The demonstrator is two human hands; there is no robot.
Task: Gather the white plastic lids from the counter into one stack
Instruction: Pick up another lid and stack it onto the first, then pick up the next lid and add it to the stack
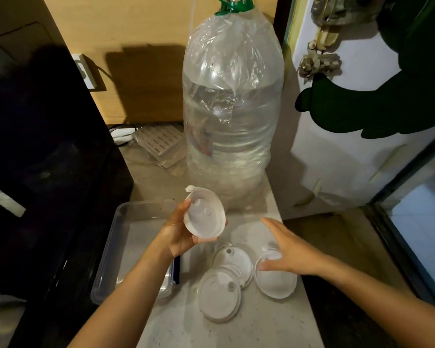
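A home kitchen: stone counter (261, 322), big water jug (232, 109).

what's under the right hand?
A white lid lying on the counter, underside up; the right hand hovers open over its far rim. Whether the fingers touch it, or anything lies beneath the palm, is hidden.

txt: none legible | lids (237, 268), water jug (232, 116), tray (126, 222): no readable labels/brands/nos.

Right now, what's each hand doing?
Left hand: closed on a white lid, held up.
Right hand: open, empty, over the rightmost lid.
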